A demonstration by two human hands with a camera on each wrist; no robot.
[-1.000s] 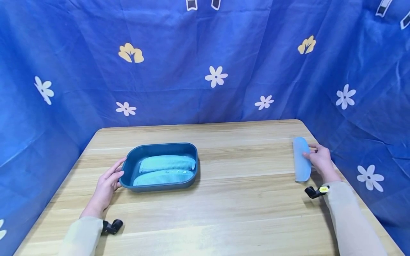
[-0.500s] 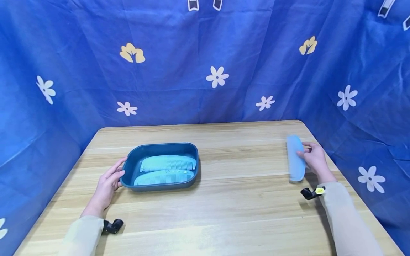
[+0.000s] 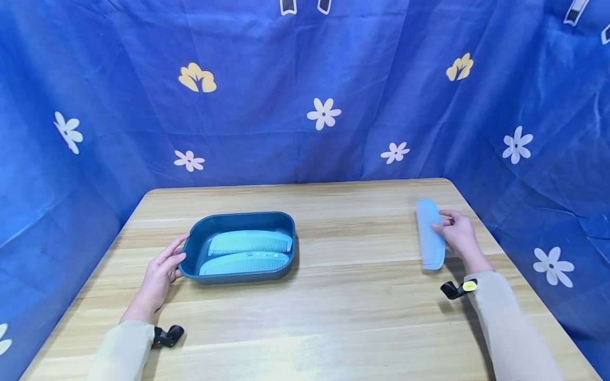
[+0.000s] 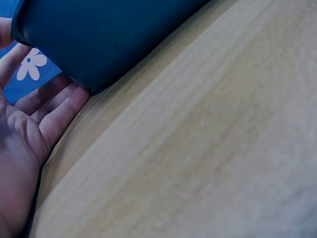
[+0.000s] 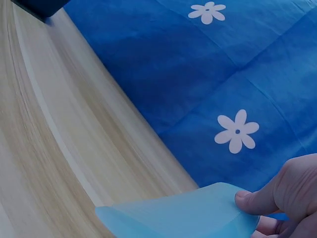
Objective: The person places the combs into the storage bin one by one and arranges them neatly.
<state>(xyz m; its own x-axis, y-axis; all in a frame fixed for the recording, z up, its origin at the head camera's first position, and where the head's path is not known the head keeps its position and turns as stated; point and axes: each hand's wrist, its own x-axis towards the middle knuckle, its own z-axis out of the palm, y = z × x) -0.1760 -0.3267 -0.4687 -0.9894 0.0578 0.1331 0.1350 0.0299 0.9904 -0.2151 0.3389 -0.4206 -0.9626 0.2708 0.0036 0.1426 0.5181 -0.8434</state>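
Observation:
At the right of the table in the head view, my right hand (image 3: pixel 458 233) pinches a pale blue comb (image 3: pixel 430 233) by its curved back, teeth facing left. The right wrist view shows the thumb (image 5: pixel 252 201) on top of that comb and fingertips beneath it. To the left sits a dark teal oval-cornered plastic box (image 3: pixel 284 274) with two similar combs lying inside, an upper comb (image 3: pixel 248 241) and a lower comb (image 3: pixel 244 263). My left hand (image 3: pixel 160 271) rests against the box's left end. In the left wrist view its extended fingers (image 4: pixel 67 106) touch the box's lower corner.
The wooden table (image 3: pixel 333 328) has rounded far corners. A blue cloth (image 3: pixel 267 153) printed with flowers hangs behind it and along both sides. Bare tabletop lies between the box and the comb in my right hand. A black wrist camera (image 3: pixel 168 336) is on the left sleeve.
My right hand has moved left with the comb, a short way toward the box. The left hand, the box and the combs in it stay where they were.

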